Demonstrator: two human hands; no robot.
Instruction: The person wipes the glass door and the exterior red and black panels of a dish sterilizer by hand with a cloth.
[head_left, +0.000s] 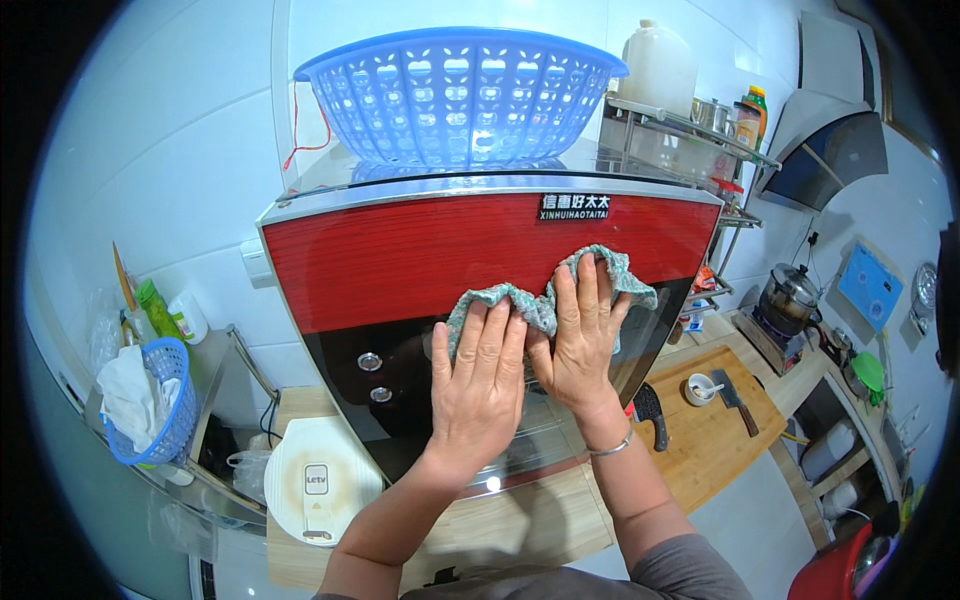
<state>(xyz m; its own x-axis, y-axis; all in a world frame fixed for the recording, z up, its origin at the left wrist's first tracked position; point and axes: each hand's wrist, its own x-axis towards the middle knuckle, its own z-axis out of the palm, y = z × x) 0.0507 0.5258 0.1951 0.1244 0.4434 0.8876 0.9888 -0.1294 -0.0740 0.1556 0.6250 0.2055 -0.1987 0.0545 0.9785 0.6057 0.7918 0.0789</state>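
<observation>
A green and grey patterned cleaning cloth lies bunched against the front of a red and black kitchen cabinet appliance. My left hand presses flat on the cloth's left part, fingers pointing up, where the red panel meets the black glass. Higher and to the right, my right hand holds down the other part of the same cloth, its fingertips on the red panel. A bracelet circles my right wrist. Two round metal knobs sit left of my left hand. Both palms face the appliance, so they are hidden.
A blue plastic basket stands on top of the appliance. On the right, a cutting board bears a cleaver, another knife and a small bowl. A white lidded appliance is at lower left; a pot sits on a burner.
</observation>
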